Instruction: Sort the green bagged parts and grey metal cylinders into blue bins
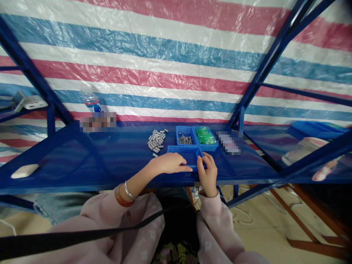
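Observation:
My left hand (168,163) rests on the near blue tray (189,152), fingers curled, its tips at the tray's front rim. My right hand (208,173) is at the same tray's right front corner with thumb and forefinger pinched together; whether a small part sits between them I cannot tell. Behind the tray lies a heap of small silver metal sleeves (157,140). Two more blue bins stand behind it: one with dark small parts (185,139), one with green pieces (205,136).
The blue metal workbench (96,157) carries a plastic bottle (92,102) at the back left and a white object (24,170) at the left edge. Blue frame struts (264,69) rise to the right. A striped tarpaulin hangs behind. Another blue tray (316,129) lies far right.

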### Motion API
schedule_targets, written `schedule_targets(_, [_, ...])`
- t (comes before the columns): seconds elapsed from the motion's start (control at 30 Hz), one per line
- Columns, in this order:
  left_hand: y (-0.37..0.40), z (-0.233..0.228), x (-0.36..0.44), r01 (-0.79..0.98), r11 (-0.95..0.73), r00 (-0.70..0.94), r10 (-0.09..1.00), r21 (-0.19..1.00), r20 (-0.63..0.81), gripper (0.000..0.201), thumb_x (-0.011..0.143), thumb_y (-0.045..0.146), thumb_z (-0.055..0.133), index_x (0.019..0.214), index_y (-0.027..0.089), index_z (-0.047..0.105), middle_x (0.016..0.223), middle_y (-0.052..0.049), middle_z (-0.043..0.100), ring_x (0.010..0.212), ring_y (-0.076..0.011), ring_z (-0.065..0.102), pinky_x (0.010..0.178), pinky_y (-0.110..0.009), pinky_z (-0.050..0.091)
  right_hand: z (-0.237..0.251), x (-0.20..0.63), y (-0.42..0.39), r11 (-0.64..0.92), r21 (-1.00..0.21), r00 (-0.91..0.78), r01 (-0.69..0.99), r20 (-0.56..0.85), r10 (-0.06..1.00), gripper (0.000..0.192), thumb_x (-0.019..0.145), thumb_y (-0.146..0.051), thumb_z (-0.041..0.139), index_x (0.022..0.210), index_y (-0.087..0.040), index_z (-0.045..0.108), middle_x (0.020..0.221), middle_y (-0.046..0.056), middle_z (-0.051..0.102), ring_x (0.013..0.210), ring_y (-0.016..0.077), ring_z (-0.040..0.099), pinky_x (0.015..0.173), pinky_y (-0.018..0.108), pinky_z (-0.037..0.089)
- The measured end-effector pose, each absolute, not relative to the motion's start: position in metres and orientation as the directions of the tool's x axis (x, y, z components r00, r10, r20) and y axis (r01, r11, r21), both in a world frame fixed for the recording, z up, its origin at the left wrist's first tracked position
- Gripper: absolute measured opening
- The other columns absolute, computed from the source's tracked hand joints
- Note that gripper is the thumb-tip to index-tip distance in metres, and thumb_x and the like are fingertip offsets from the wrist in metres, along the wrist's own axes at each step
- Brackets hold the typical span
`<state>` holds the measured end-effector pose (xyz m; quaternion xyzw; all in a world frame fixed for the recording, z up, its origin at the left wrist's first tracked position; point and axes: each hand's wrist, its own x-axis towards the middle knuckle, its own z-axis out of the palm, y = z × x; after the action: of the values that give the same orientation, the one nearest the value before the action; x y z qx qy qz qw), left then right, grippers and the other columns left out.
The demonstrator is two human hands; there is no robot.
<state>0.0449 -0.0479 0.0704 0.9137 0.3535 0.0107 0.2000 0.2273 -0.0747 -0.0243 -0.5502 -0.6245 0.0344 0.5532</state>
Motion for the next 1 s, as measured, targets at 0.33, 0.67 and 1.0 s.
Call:
schedule_targets(0.33, [-0.038, 0.061, 0.002, 0.53, -0.694, 0.588, 0.715, 0.488, 0.378, 0.029, 0.095, 0.04, 0.05, 0.106, 0.021, 0.068, 0.106, -0.005, 0.067, 0.1, -0.0186, 0.062, 0.092, -0.029, 0.045, -0.024, 0.226, -0.074, 0.385, -0.656, 0.225, 0.649, 0.649, 0.727, 0.033, 0.094, -0.04, 0.048, 0.067, -0.021, 0.05, 0.097, 0.01, 0.064, 0.11, 0.0265, 0.061, 0.086, 0.036, 0.046])
schedule_targets(0.67, [-0.033, 0.0, -0.044, 0.818, -0.398, 0.186, 0.867, 0.416, 0.463, 0.015, 0.09, 0.03, 0.055, 0.095, 0.022, 0.067, 0.102, -0.005, 0.067, 0.102, -0.0233, 0.06, 0.091, -0.037, 0.045, -0.024, 0.227, -0.075, 0.403, -0.645, 0.195, 0.649, 0.654, 0.731, 0.032, 0.094, -0.04, 0.05, 0.068, -0.022, 0.05, 0.097, 0.01, 0.062, 0.114, 0.0266, 0.059, 0.087, 0.037, 0.046])
schedule_targets(1.0, [-0.057, -0.006, -0.038, 0.955, -0.15, 0.046, 0.927, 0.255, 0.372, 0.026, 0.087, 0.043, 0.059, 0.092, 0.019, 0.065, 0.097, -0.007, 0.065, 0.098, -0.0274, 0.06, 0.084, -0.038, 0.043, -0.027, 0.231, -0.079, 0.577, -0.565, 0.062, 0.59, 0.744, 0.666, 0.037, 0.078, -0.042, 0.073, 0.063, -0.02, 0.047, 0.109, 0.011, 0.06, 0.097, 0.0249, 0.062, 0.08, 0.036, 0.048])
